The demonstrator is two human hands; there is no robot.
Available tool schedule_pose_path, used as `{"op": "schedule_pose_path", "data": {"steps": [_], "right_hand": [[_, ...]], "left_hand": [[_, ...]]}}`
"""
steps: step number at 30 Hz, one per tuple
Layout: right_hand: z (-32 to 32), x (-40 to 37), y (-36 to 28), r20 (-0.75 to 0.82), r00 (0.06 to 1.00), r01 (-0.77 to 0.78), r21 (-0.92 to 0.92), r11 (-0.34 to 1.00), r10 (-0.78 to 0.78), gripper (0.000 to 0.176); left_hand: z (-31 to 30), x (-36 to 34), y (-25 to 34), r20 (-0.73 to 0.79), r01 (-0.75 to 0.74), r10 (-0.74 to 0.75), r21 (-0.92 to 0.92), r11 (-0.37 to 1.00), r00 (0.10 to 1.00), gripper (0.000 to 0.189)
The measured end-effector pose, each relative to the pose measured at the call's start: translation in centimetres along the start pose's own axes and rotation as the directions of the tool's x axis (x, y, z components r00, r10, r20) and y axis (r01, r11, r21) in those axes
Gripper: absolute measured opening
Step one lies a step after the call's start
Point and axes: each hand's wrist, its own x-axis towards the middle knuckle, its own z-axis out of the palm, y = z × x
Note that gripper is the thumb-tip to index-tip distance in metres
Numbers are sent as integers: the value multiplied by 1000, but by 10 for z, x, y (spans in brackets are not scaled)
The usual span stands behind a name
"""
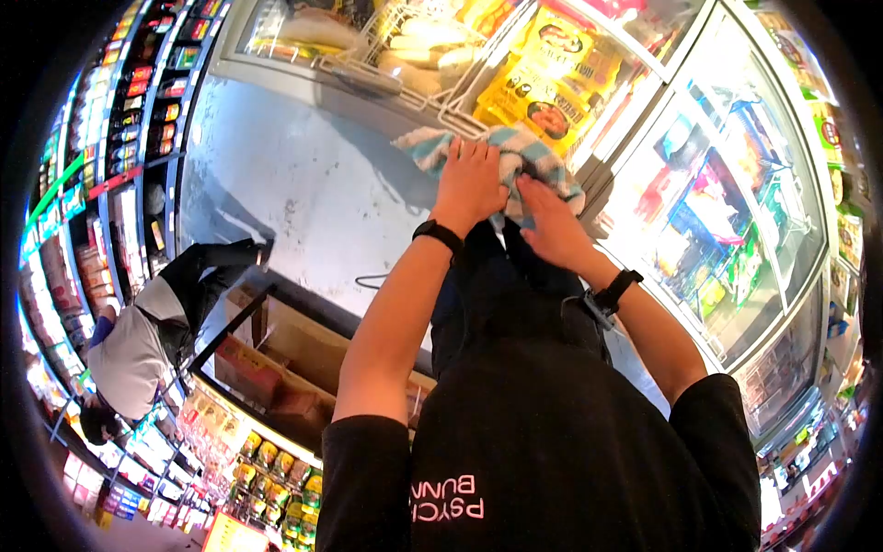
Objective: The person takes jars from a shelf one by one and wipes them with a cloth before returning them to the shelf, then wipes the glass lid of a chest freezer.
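A striped blue-and-white cloth [543, 166] lies bunched against the front edge of a display freezer [589, 184]. On its left part rests my left hand [473, 179], fingers close together and bent over the fabric. My right hand [556, 225] is on the lower right part of the cloth, its fingers pushed into the folds, so the fingertips are partly hidden. Just beyond the cloth, yellow food packets [543, 87] and a white wire basket [441, 55] show inside the freezer.
At the right is a glass freezer lid [727, 202] over packaged goods. A cart with cardboard boxes [285, 359] stands to my left. Farther left, another person [147, 331] bends near stocked shelves [138, 110]. Hanging packets [276, 478] are at lower left.
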Motion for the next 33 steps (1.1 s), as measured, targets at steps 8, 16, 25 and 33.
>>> {"op": "schedule_pose_path", "data": {"steps": [8, 16, 25, 33], "right_hand": [[18, 47, -37, -20, 995, -102, -42, 994, 101, 79], [50, 157, -107, -131, 981, -151, -72, 986, 141, 73], [65, 286, -173, -147, 969, -197, 17, 980, 197, 72], [54, 253, -153, -73, 967, -249, -89, 964, 243, 72]], "left_hand": [[-25, 10, -49, 91, -126, 129, -40, 991, 987, 40], [-63, 8, -181, -89, -242, 237, -42, 969, 967, 46], [-92, 12, -308, -124, -52, 46, -45, 998, 991, 68], [-73, 0, -280, -188, -148, 134, -67, 987, 973, 60]]}}
